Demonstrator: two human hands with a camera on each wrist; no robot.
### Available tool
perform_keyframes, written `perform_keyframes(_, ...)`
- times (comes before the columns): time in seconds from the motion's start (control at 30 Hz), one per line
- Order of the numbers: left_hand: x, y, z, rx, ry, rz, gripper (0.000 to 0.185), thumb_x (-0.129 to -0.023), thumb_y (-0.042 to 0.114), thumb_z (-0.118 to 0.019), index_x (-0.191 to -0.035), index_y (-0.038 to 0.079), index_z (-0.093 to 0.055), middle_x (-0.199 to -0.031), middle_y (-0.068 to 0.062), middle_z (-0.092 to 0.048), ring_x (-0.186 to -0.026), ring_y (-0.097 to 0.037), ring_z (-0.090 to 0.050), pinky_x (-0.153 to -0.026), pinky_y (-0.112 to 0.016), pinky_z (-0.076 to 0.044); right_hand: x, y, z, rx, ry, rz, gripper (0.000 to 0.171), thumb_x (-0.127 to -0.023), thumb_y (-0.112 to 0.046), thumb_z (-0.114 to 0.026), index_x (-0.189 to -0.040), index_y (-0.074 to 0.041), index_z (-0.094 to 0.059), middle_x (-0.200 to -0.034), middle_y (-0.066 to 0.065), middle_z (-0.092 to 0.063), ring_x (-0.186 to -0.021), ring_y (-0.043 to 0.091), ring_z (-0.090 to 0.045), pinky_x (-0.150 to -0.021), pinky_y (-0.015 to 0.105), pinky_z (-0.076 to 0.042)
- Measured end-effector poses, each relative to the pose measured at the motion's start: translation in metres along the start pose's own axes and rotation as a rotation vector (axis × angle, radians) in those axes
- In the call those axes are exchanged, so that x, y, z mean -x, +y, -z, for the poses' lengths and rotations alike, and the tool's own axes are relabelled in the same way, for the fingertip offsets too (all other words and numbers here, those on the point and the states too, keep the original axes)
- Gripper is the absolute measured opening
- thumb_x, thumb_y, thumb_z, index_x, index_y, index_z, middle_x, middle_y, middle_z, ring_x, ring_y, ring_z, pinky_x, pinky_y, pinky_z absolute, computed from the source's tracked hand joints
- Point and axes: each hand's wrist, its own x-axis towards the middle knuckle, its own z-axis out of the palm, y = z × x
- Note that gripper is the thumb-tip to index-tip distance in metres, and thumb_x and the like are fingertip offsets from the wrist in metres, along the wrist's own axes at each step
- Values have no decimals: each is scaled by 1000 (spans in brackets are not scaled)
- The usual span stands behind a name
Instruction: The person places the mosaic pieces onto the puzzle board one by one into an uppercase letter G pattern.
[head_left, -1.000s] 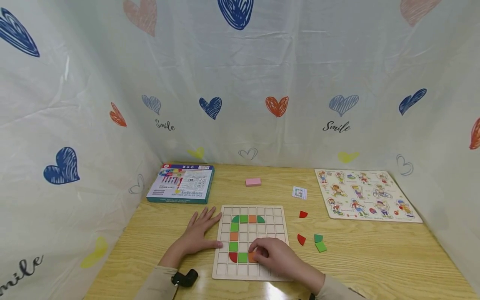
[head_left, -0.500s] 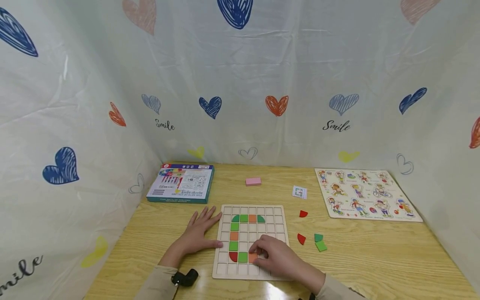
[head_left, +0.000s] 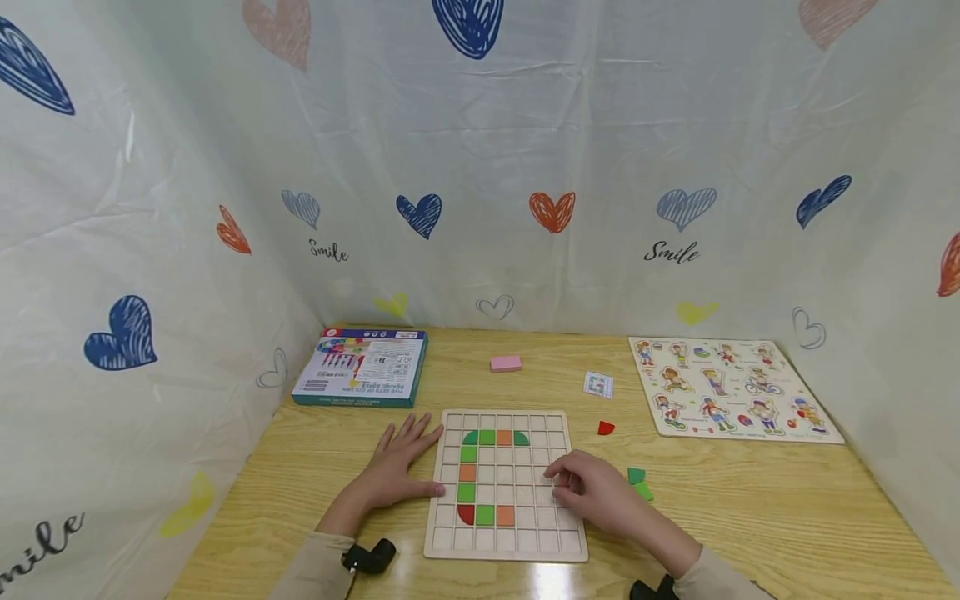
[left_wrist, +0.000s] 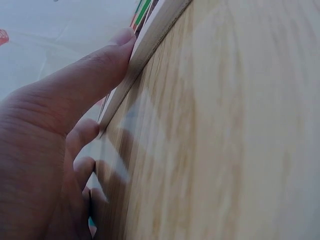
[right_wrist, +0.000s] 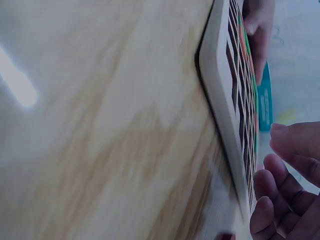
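A wooden grid board (head_left: 487,541) lies on the table with green, orange and red tiles set in a C shape. At the bottom row's right end, an orange square tile (head_left: 506,516) sits in its cell. My left hand (head_left: 393,471) spreads flat at the board's left side, its thumb on the edge; the left wrist view shows the thumb (left_wrist: 95,70) against the board's side. Over the board's right edge hovers my right hand (head_left: 600,493), fingers loosely bent. In the right wrist view the fingertips of this hand (right_wrist: 290,185) are apart with nothing between them.
Right of the board lie a red quarter-round tile (head_left: 606,428), a dark green quarter-round tile (head_left: 636,475) and a green square tile (head_left: 644,492). Farther back are a pattern card (head_left: 598,384), a pink block (head_left: 506,363), a boxed set (head_left: 360,368) and a picture puzzle board (head_left: 731,392).
My right hand has let go of the orange square tile and moved right, off the bottom row. It now covers one red quarter-round tile. My left hand stays in place.
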Motion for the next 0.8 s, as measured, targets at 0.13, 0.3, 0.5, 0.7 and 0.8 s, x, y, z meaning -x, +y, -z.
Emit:
perform_keyframes(0.13, 0, -1, -1, -4, -3, 5, 99, -81, 64, -76, -160, 21, -35, -170, -10, -16, -156, -35, -1, -123, -57, 6, 9, 16, 15, 17, 50, -44, 15, -95, -14, -72, -110, -14, -72, -86, -10, -57, -73, 3, -50, -62, 23, -46)
perform_keyframes(0.3, 0, -1, -1, -5, -9, 10, 99, -81, 65, -75, -160, 21, -35, -170, -9, -16, -156, -35, -1, -123, -57, 6, 21, 35, 33, 58, 116, -107, 16, -94, -14, -74, -110, -13, -73, -88, -10, -58, -75, 1, -52, -65, 23, -48)
perform_keyframes(0.5, 1, 0, -1, 1, -6, 10, 99, -81, 65, -75, -160, 21, -35, -170, -10, -16, -156, -36, -1, -123, -58, 6, 35, 51, 55, 113, 148, -203, 17, -92, -15, -76, -108, -13, -74, -92, -8, -63, -81, 5, -57, -69, 26, -51)
perform_keyframes(0.7, 0, -1, -1, -11, -8, 10, 99, -82, 65, -74, -161, 21, -34, -170, -10, -15, -156, -35, 0, -123, -57, 6, 43, 63, 67, 127, 109, -338, 19, -91, -22, -78, -105, -10, -74, -94, -3, -64, -84, 11, -58, -71, 29, -52)
perform_keyframes(0.8, -1, -1, -1, -18, -9, 14, 99, -81, 66, -74, -161, 22, -34, -170, -9, -14, -156, -34, 0, -123, -56, 6, 42, 67, 69, 116, 105, -364, 19, -91, -24, -78, -102, -10, -72, -92, -2, -64, -83, 12, -58, -71, 31, -51)
